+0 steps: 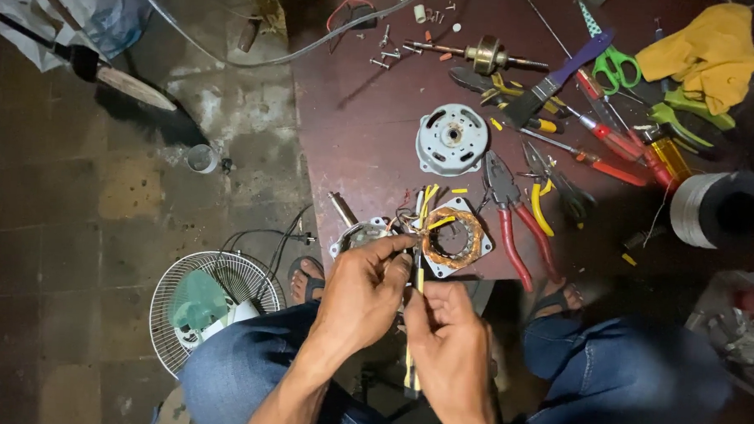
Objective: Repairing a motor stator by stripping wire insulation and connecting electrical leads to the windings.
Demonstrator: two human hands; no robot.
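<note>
A fan motor stator (453, 240) with copper windings lies at the near edge of a dark red board (363, 128). Several wires with yellow sleeving (428, 199) stick up from it. My left hand (362, 291) pinches the wires right beside the stator. My right hand (449, 344) holds a thin tool with a black and yellow handle (413, 368), its tip up at the wires between my fingers. Both hands are closed and touching each other above my knees.
A grey motor cover (451, 138), red-handled pliers (511, 212), screwdrivers (613, 145), a brush (557, 80), green scissors (616, 68), a rotor shaft (483, 53), a yellow cloth (708, 52) and a wire spool (720, 209) lie on the board. A fan guard (211, 306) rests on the floor at left.
</note>
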